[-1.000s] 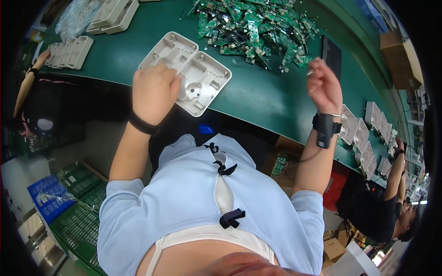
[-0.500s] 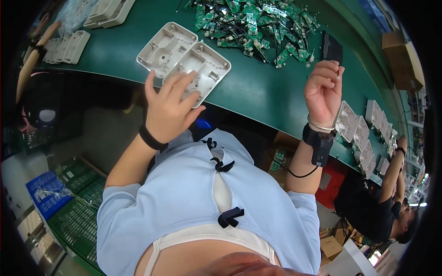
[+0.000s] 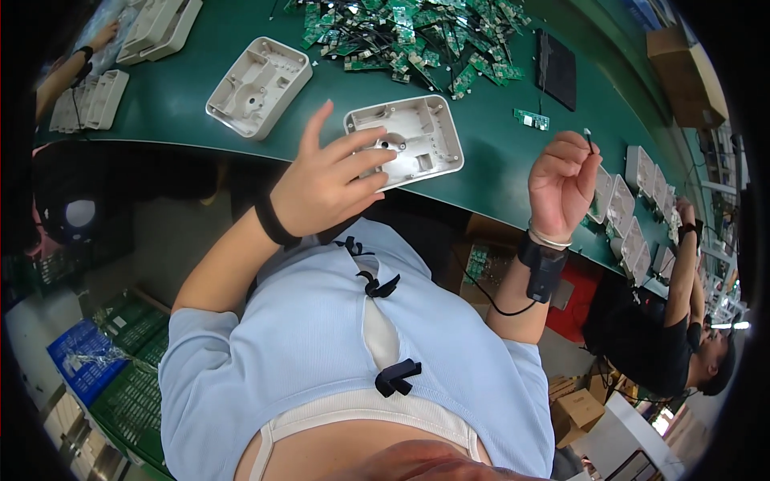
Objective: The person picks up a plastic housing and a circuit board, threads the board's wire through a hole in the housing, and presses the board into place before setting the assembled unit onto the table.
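My left hand (image 3: 325, 186) is spread open, its fingertips over the near left side of a white plastic housing (image 3: 437, 132) that has compartments and posts inside. Whether the fingers press on it, I cannot tell. A second white housing (image 3: 255, 98) lies apart from it, farther left. At the table's right, my right hand (image 3: 561, 183) pinches a short thin black cable (image 3: 590, 143) with a small white tip. Just beyond that hand, a single green circuit board (image 3: 531, 119) lies on the green table.
A heap of green circuit boards with black wires (image 3: 413, 40) covers the far middle. Beside it lies a flat black pad (image 3: 556, 70). White housings (image 3: 619, 207) stand at right near a person in black (image 3: 642, 345). Another person's arm (image 3: 68, 84) reaches in at far left.
The two housings have come apart; the one under my left hand has shifted right and turned. A lone circuit board now shows near my right hand, and a cable tip shows between its fingers.
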`<state>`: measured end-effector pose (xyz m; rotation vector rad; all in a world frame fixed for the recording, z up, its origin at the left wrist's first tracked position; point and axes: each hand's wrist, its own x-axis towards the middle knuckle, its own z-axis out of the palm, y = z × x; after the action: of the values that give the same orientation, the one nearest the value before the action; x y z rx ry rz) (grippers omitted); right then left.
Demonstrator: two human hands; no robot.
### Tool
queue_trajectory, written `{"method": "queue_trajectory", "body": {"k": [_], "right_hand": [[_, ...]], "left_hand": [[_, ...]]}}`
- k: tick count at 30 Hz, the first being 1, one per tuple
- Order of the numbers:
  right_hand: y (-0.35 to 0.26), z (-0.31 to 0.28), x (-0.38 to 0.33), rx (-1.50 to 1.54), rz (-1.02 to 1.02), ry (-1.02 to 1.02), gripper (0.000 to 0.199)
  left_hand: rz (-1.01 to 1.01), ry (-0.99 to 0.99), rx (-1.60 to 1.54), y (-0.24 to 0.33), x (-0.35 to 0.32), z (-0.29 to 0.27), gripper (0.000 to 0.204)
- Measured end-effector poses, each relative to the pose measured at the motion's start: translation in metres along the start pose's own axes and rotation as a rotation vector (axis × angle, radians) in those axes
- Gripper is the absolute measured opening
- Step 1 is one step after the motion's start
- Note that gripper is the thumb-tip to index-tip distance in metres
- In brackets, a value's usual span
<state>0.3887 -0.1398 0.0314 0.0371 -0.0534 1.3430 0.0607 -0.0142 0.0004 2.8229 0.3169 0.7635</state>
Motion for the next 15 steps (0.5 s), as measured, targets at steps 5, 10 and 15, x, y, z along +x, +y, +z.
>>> {"method": "queue_trajectory", "body": {"k": [5,10,15], "right_hand": [[0.017,-0.013,-0.018,-0.740,-0.373,0.049,0.014],[0.044,-0.017,-0.030,-1.381,-0.333,0.161,0.017],[0.074,-0.009,-0.024,-1.672,-0.231,0.015,0.015]], "left_hand": [[-0.004,-0.034,-0.010,-0.006,0.001,0.007,0.042],[-0.346,0.122,-0.140,0.000,0.006,0.003,0.081],[-0.462,-0.019,-0.335,-0.006,0.010,-0.001,0.108]]}}
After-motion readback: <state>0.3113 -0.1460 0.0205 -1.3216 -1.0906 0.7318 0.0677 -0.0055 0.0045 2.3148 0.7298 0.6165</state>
